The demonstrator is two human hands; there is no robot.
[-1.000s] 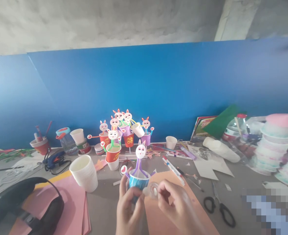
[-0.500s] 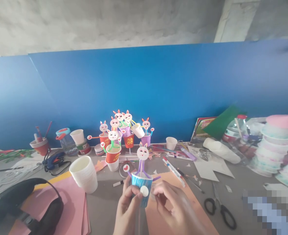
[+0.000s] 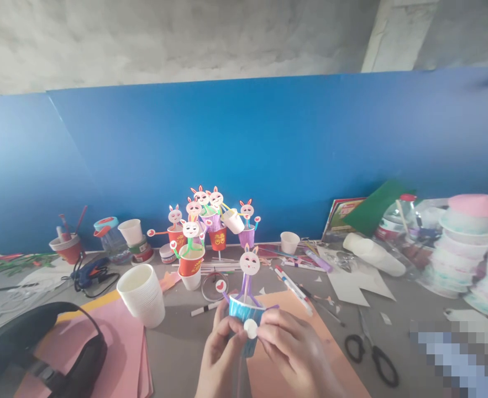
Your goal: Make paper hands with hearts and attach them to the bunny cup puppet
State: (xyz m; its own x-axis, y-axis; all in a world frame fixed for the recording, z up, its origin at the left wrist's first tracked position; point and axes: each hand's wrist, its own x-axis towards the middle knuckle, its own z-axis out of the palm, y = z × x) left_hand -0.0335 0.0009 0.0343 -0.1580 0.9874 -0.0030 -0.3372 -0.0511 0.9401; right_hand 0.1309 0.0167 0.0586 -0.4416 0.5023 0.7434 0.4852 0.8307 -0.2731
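My left hand [image 3: 222, 351] is closed around a small blue-coloured paper cup [image 3: 244, 308], and its thumb meets the left edge of a white round paper disc [image 3: 251, 329] in front of the cup. The closed fingers of my right hand [image 3: 287, 342] pinch at the disc's right edge. Above the cup's rim rises a paper rabbit head [image 3: 250, 263] on a stick with purple pipe-cleaner arms. A round paper piece with a red heart [image 3: 221, 286] tips the left arm; the right arm's end carries no disc. The cup's lower part is partly hidden by my hands.
Several finished rabbit cups [image 3: 190, 265] stand behind. To the left are stacked white cups [image 3: 142, 296], pink paper [image 3: 123, 348] and black headphones [image 3: 82, 354]. Markers [image 3: 293, 288], orange paper [image 3: 318, 354], scissors [image 3: 370, 351] and stacked painted bowls [image 3: 470, 243] lie rightward.
The cup and rabbit have shifted slightly right and down. My right hand has come up to the white disc's edge; before, its fingers were apart from the disc.
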